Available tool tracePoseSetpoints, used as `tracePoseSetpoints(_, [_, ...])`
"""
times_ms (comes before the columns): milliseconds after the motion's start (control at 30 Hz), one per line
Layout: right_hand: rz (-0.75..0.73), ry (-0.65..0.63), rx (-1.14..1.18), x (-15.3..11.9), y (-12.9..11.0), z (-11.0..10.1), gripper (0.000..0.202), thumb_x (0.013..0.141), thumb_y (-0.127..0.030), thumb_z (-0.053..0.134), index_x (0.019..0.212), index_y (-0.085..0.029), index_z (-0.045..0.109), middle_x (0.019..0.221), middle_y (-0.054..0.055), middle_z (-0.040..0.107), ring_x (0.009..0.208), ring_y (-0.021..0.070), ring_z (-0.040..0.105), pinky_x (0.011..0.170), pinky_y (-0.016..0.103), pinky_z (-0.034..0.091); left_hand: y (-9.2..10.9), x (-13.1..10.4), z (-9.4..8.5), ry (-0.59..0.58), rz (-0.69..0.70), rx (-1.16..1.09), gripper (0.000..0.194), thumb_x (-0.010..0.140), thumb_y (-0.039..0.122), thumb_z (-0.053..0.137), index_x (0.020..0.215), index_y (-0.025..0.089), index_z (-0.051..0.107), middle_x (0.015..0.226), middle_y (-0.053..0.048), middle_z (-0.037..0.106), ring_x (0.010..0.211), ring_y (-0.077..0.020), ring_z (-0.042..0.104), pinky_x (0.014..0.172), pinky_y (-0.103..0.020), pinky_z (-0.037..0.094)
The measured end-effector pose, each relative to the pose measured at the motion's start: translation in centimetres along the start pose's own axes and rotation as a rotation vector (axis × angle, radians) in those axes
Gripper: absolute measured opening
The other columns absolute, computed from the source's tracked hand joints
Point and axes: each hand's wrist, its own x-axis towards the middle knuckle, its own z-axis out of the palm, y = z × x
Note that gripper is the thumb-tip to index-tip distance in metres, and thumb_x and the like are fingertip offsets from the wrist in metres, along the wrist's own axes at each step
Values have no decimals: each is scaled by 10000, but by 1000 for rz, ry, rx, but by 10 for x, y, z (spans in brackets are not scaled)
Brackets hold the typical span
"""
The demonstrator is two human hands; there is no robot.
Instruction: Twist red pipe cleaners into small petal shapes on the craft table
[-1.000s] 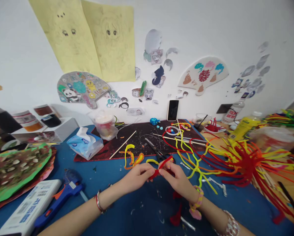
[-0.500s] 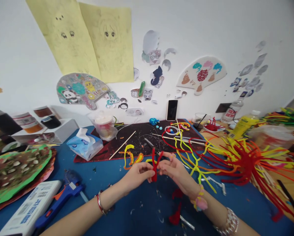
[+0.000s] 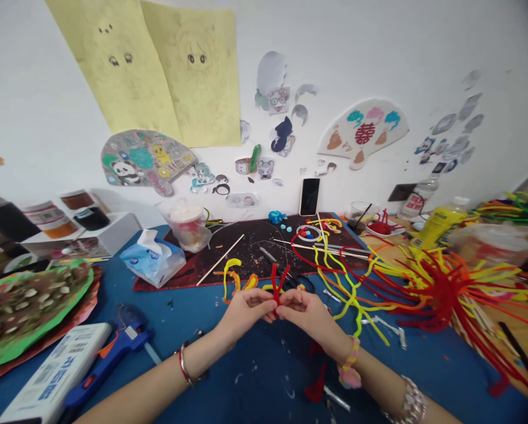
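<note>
Broadly, a white wall (image 3: 379, 53) formed the background, above a blue table cover (image 3: 250, 383). Upon the cover lay a dark mat (image 3: 241, 265), near whose right side spread a bundle of red, yellow and orange stems (image 3: 445, 288). To the left of the arms, a blue glue gun (image 3: 125, 344) lay slantwise, with a tissue pack (image 3: 153, 262) behind it.

The left hand (image 3: 246, 312) and right hand (image 3: 310, 318) met in front of the mat, each pinching the red fuzzy piece (image 3: 276, 292) between thumb and fingers; the fingertips were almost touching. Scissors (image 3: 307, 284) lay just beyond, partly hidden by the right hand.

The red fuzzy piece stood between the two hands, its long axis nearly vertical in the view. Two free ends projected upward, toward the mat, and diverged as a narrow V: the left end was nearly upright, the right end inclined to the right. Its lower part was largely covered by the fingers. Smallest were the pale blue bits (image 3: 283, 227) at the mat's far side.
</note>
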Motion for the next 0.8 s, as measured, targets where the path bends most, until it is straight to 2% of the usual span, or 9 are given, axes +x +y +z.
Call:
tracePoseSetpoints(167, [15, -41, -14, -1, -1, 1, 102, 672, -249, 646, 698, -165, 595, 694, 0, 623, 690, 142, 591, 684, 260, 443, -3, 0, 0, -8, 23, 57, 215, 640, 300, 683, 697, 111, 597, 605, -16, 628, 536, -115, 584, 564, -240, 473])
tracePoseSetpoints(333, [66, -10, -75, -2, -5, 0, 57, 656, -171, 615, 601, -155, 620, 595, -20, 600, 609, 109, 545, 646, 234, 418, -1, -1, 1, -41, 9, 99, 126, 666, 233, 621, 653, 109, 601, 565, -8, 612, 530, -121, 587, 571, -249, 477])
tracePoseSetpoints(433, [101, -36, -47, -2, -6, 1, 65, 645, -157, 610, 582, -149, 625, 575, -17, 609, 587, 101, 542, 647, 231, 431, -2, -1, 2, -8, 32, 163, 41, 646, 148, 579, 618, 118, 581, 539, 5, 601, 506, -111, 572, 530, -225, 454])
tracePoseSetpoints(567, [134, -62, 24, -2, -3, 3, 64, 646, -194, 620, 616, -137, 620, 601, 3, 627, 608, 122, 576, 663, 260, 465, -4, 0, 1, 2, 59, 204, 35, 639, 123, 543, 608, 128, 559, 515, 23, 576, 486, -100, 548, 503, -210, 429])
tracePoseSetpoints(800, [114, -64, 35, -2, -3, 0, 59, 657, -189, 603, 648, -134, 581, 582, -15, 594, 565, 111, 577, 628, 259, 484, 1, 2, -1, -66, 52, 220, 49, 668, 134, 495, 622, 139, 510, 493, 31, 544, 433, -82, 496, 461, -198, 386])
